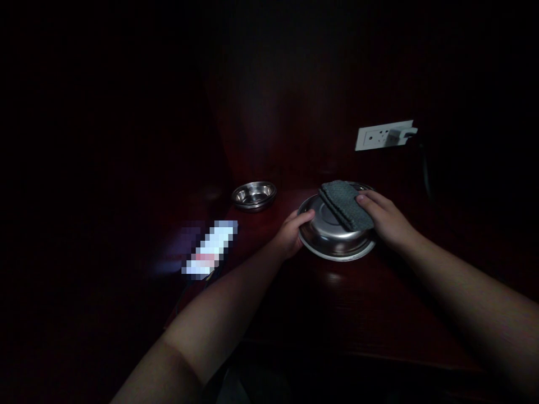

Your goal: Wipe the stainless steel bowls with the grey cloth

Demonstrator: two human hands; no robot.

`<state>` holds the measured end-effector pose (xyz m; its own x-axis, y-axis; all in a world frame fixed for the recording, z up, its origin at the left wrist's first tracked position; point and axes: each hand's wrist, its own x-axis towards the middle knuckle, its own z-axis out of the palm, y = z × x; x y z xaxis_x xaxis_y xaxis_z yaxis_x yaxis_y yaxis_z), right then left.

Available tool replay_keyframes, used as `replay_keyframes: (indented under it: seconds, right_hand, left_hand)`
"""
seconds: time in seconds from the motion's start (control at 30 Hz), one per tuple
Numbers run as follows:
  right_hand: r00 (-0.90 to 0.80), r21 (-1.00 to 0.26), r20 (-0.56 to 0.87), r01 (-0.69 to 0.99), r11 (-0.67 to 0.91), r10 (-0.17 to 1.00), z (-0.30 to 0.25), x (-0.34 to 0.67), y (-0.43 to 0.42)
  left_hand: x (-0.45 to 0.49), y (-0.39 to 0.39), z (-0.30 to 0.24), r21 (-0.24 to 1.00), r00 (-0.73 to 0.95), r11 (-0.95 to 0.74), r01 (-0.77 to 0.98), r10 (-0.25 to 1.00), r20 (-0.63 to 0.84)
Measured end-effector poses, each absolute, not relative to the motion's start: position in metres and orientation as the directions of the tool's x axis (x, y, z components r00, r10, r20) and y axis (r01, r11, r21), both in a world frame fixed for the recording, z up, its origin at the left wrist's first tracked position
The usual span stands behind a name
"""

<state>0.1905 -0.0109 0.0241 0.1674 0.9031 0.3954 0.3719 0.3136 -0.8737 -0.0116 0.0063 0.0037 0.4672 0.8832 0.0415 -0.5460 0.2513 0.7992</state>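
A steel bowl [334, 235] lies upside down on a dark wooden table [357, 303]. My left hand [291, 231] grips its left rim with curled fingers. My right hand [385, 220] presses a folded grey cloth [346, 203] against the bowl's upturned bottom, fingers closed over the cloth's right edge.
A second, smaller steel bowl [254, 194] stands upright to the left. A glowing pixelated rectangle [209, 249] lies at the table's left edge. A white wall socket [384, 135] with a plug and dark cable sits on the back panel. The surroundings are very dark.
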Motion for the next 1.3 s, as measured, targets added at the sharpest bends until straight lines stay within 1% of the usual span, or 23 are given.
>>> replay_keyframes:
  seconds: [0.2, 0.43, 0.67, 0.83, 1.0, 1.13, 1.3]
  right_hand:
    - [0.152, -0.876, 0.402, 0.351, 0.331, 0.903, 0.0212, 0.1934, -0.0074]
    - [0.174, -0.893, 0.385, 0.318, 0.319, 0.906, 0.0179, 0.194, -0.0046]
    - [0.218, -0.885, 0.425, 0.304, 0.352, 0.879, 0.0185, 0.1937, -0.0039]
    - [0.214, -0.881, 0.444, 0.281, 0.38, 0.87, 0.0179, 0.192, -0.0039]
    - [0.231, -0.882, 0.437, 0.299, 0.364, 0.87, 0.0175, 0.1932, -0.0035]
    - [0.267, -0.878, 0.438, 0.33, 0.346, 0.858, 0.0192, 0.1945, -0.0041]
    - [0.272, -0.884, 0.424, 0.334, 0.328, 0.864, 0.0176, 0.1958, -0.0024]
  left_hand:
    - [-0.0116, 0.0074, 0.0022, 0.78, 0.458, 0.27, -0.565, 0.888, 0.024]
    - [-0.0126, 0.0074, 0.0019, 0.748, 0.477, 0.284, -0.6, 0.877, 0.05]
    - [-0.0156, 0.008, 0.0026, 0.745, 0.465, 0.25, -0.619, 0.88, 0.091]
    - [-0.0157, 0.0093, 0.0026, 0.727, 0.457, 0.243, -0.642, 0.883, 0.108]
    - [-0.0153, 0.0113, 0.0005, 0.728, 0.487, 0.302, -0.616, 0.872, 0.05]
    - [-0.0153, 0.0104, 0.0008, 0.75, 0.554, 0.394, -0.531, 0.832, -0.046]
    - [-0.0147, 0.0079, 0.003, 0.773, 0.555, 0.43, -0.467, 0.823, -0.122]
